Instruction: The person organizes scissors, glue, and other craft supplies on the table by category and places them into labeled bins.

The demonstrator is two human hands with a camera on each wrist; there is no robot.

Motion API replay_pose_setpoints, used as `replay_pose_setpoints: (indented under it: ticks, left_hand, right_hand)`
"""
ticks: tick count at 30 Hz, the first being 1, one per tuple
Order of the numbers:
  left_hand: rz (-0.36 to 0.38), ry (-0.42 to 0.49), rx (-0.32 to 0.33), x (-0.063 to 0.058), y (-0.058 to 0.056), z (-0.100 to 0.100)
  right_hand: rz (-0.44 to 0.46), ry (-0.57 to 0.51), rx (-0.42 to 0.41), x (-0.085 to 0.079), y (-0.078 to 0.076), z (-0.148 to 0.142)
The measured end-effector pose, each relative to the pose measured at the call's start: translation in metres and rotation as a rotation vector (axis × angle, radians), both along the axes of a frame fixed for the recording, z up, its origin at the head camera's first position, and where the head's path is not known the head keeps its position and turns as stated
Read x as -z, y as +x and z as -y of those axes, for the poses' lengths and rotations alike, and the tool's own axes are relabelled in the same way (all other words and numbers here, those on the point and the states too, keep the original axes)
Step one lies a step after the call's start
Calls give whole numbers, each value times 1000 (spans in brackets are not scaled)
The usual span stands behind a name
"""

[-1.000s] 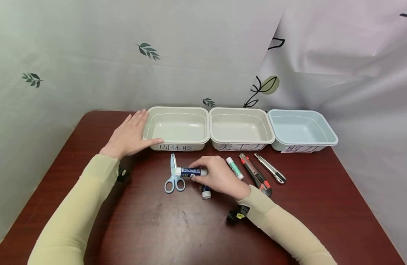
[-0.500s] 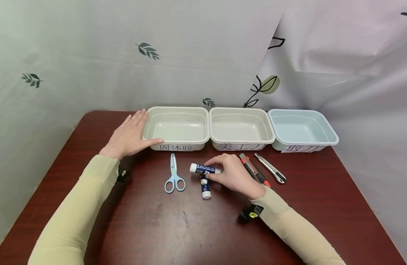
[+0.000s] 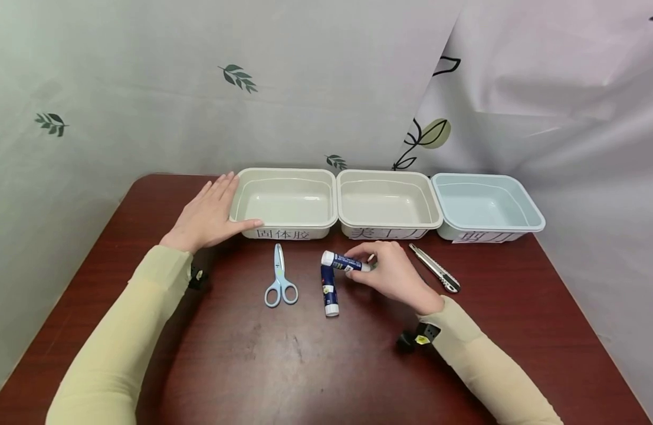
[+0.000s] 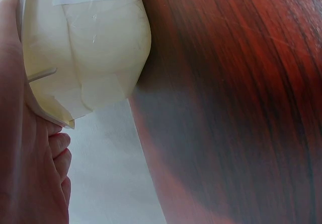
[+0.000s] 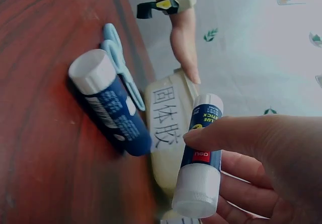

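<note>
Pinching blue glue stick (image 3: pixel 343 262) with right hand (image 3: pixel 394 273) near second glue stick (image 3: pixel 330 290) on desk (image 3: pixel 225 360); resting left hand (image 3: pixel 205 213), straight-fingered, against end and front rim of leftmost bin (image 3: pixel 305 225).

There are the light-blue scissors (image 3: pixel 280 280), flat on the reddish-brown table (image 3: pixel 252 366), loops toward me! Over on my right, a slim cutter knife (image 3: pixel 435 269) slants in front of where the middle cream tub (image 3: pixel 387 198) meets the pale blue tub (image 3: pixel 480 200), both carrying paper labels. And behind it all I see the whitish curtain (image 3: pixel 331 88), dark leaf sprigs (image 3: pixel 231 75) dotted over it, one olive leaf (image 3: pixel 435 134) outlined in black.
</note>
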State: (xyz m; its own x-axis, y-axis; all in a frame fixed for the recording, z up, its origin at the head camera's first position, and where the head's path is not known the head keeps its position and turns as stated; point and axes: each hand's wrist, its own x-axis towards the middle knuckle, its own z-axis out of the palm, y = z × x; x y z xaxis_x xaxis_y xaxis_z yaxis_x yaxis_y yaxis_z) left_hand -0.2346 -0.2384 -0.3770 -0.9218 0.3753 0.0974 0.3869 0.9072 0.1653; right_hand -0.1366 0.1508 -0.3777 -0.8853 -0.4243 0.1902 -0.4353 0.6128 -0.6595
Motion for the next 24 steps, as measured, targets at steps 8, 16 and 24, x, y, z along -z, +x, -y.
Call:
replay_pose_setpoints:
  ticks: [8, 16, 24]
  left_hand:
    - [9, 2, 2, -3, -1, -1]
    - [16, 4, 0, -4, 0, -1]
    - [11, 1, -2, -1, 1, -1]
  right_hand:
    - [30, -94, 57, -16, -11, -4]
    - [65, -305, 106, -33, -30, 5]
    - [105, -422, 146, -43, -48, 19]
